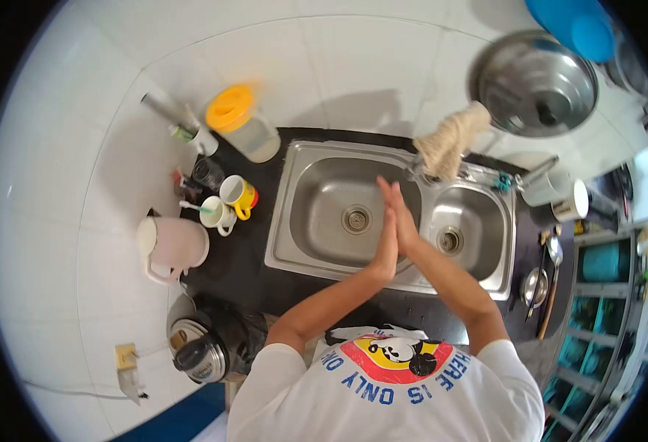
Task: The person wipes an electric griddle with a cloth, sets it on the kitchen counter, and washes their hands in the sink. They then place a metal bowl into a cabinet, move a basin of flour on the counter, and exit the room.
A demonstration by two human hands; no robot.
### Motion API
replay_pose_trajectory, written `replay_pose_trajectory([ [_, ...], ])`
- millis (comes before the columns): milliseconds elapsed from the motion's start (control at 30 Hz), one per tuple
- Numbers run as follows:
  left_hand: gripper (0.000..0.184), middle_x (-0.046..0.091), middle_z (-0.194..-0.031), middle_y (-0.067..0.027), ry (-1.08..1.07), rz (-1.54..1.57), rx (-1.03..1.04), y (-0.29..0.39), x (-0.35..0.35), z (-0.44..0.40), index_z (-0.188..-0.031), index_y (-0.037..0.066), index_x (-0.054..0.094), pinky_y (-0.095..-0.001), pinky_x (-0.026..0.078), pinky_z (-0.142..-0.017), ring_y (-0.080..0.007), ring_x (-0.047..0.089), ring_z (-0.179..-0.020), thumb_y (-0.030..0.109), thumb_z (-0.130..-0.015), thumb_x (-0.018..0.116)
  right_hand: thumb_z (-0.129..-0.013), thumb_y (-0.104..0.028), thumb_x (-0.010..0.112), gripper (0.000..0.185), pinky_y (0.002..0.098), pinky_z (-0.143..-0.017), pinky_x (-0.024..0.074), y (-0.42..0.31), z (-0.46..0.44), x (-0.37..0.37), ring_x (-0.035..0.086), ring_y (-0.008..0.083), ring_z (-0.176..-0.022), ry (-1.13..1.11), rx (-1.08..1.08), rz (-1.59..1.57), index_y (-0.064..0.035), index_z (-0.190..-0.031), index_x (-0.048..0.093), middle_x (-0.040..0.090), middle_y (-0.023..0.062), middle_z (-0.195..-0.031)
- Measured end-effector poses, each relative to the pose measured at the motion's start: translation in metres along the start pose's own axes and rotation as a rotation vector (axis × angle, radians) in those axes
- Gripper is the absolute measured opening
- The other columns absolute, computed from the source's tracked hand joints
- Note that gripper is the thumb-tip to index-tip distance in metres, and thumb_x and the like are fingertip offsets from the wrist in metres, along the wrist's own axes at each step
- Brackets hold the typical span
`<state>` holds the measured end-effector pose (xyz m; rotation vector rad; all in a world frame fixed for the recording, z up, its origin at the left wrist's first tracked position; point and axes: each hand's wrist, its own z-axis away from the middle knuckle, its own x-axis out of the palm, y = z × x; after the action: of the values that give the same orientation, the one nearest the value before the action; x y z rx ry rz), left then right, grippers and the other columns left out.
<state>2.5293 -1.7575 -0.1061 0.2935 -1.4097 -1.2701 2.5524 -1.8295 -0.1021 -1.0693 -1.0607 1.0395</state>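
Observation:
Both of my hands are pressed palm to palm over the right side of the large basin of a steel double sink point(281, 228). My left hand point(386, 236) and my right hand point(405, 217) point toward the wall, fingers stretched out and nothing visible between them. Which hand is which is judged from the arms they join. Behind them, a beige cloth point(449, 144) hangs over the faucet area, hiding most of it. The large basin's drain point(357, 219) lies left of my hands, the smaller basin's drain point(450, 240) to their right.
Left of the sink stand a yellow-lidded pitcher point(246, 125), two mugs point(239, 195), a pink kettle point(173, 243) and a black-and-steel appliance point(206, 350). To the right are a small metal bowl point(534, 287), a wooden-handled spoon point(552, 283) and a white cup point(573, 200). A large steel bowl point(534, 85) hangs behind.

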Motion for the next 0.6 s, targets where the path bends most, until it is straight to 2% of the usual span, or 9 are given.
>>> replay_pose_trajectory([
  [67,0.072,0.013,-0.152,-0.0085,-0.083,0.032,0.011,0.002,0.016,0.011,-0.145,0.002,0.016,-0.0334,0.008,-0.113,-0.019,0.01,-0.141,0.053,-0.096,0.026,-0.097,-0.052,0.022,0.067,0.0361,-0.113,0.0098,0.018,-0.027,-0.028,0.012,0.0228,-0.14,0.074,0.059,-0.132,-0.0069,-0.146,0.012,0.012,0.0093,-0.153],
  [133,0.072,0.016,-0.151,-0.0113,-0.202,0.302,-0.068,0.01,-0.004,-0.003,-0.143,0.0,0.019,-0.0345,0.01,-0.114,-0.0222,0.013,-0.14,0.053,-0.095,0.029,-0.096,-0.053,0.024,0.067,0.0367,-0.113,0.0124,0.028,-0.031,-0.04,0.018,0.0237,-0.139,0.156,0.138,-0.367,-0.0079,-0.145,0.016,0.017,0.0099,-0.152],
  [233,0.07,0.023,-0.148,-0.0152,-0.23,0.721,-0.072,0.036,-0.022,-0.013,-0.14,-0.003,0.023,-0.0371,0.014,-0.114,-0.0269,0.019,-0.139,0.05,-0.095,0.031,-0.095,-0.05,0.036,0.073,0.0373,-0.112,0.0149,0.021,0.007,-0.027,0.019,0.0242,-0.139,0.046,0.009,-0.682,-0.0045,-0.145,0.011,0.022,0.0137,-0.149],
  [333,0.067,0.026,-0.146,-0.0182,-0.293,0.947,-0.057,0.047,-0.009,-0.006,-0.138,-0.005,0.026,-0.038,0.019,-0.114,-0.0307,0.022,-0.137,0.046,-0.094,0.034,-0.094,-0.035,0.048,0.069,0.038,-0.105,0.0314,0.012,0.039,0.011,0.039,0.0232,-0.127,-0.005,-0.041,-0.922,-0.0034,-0.144,0.012,0.04,0.0152,-0.136],
  [367,0.067,0.026,-0.146,-0.0191,-0.339,0.99,-0.056,0.049,-0.002,-0.003,-0.138,-0.005,0.027,-0.0379,0.02,-0.114,-0.0318,0.023,-0.136,0.045,-0.094,0.036,-0.093,-0.029,0.051,0.066,0.0361,-0.099,0.0363,0.005,0.04,0.016,0.044,0.0213,-0.118,0.011,-0.045,-0.889,-0.0027,-0.143,0.016,0.045,0.0136,-0.125],
  [400,0.06,0.029,-0.143,-0.023,-0.346,1.044,-0.091,0.051,0.003,0.001,-0.131,-0.006,0.037,-0.0364,0.025,-0.112,-0.0337,0.027,-0.134,0.04,-0.094,0.041,-0.092,-0.023,0.054,0.064,0.0342,-0.093,0.0413,-0.003,0.038,0.018,0.05,0.0194,-0.108,0.025,-0.052,-0.855,-0.0019,-0.142,0.02,0.05,0.012,-0.114],
  [433,0.057,0.033,-0.14,-0.0242,-0.34,1.012,-0.102,0.048,0.0,0.001,-0.128,-0.008,0.038,-0.0358,0.029,-0.11,-0.0321,0.032,-0.13,0.038,-0.094,0.042,-0.09,-0.016,0.057,0.062,0.0323,-0.086,0.0463,-0.008,0.035,0.018,0.055,0.0175,-0.099,0.038,-0.059,-0.821,-0.0012,-0.14,0.023,0.056,0.0103,-0.103],
  [533,0.048,0.044,-0.13,-0.0254,-0.315,0.95,-0.117,0.024,-0.022,-0.003,-0.12,-0.011,0.044,-0.0339,0.04,-0.102,-0.028,0.048,-0.119,0.03,-0.095,0.043,-0.086,-0.003,0.06,0.049,0.0244,-0.064,0.0474,-0.007,0.029,0.017,0.055,0.0109,-0.069,0.162,-0.015,-0.716,0.0013,-0.131,0.04,0.053,0.0027,-0.077],
  [600,0.039,0.052,-0.122,-0.0233,-0.298,0.958,-0.104,0.016,-0.027,-0.005,-0.114,-0.01,0.049,-0.0325,0.046,-0.096,-0.0259,0.055,-0.11,0.024,-0.096,0.042,-0.086,-0.003,0.06,0.037,0.0227,-0.057,0.045,-0.006,0.026,0.015,0.053,0.0091,-0.062,0.211,-0.069,-0.543,0.0017,-0.121,0.05,0.053,0.001,-0.07],
])
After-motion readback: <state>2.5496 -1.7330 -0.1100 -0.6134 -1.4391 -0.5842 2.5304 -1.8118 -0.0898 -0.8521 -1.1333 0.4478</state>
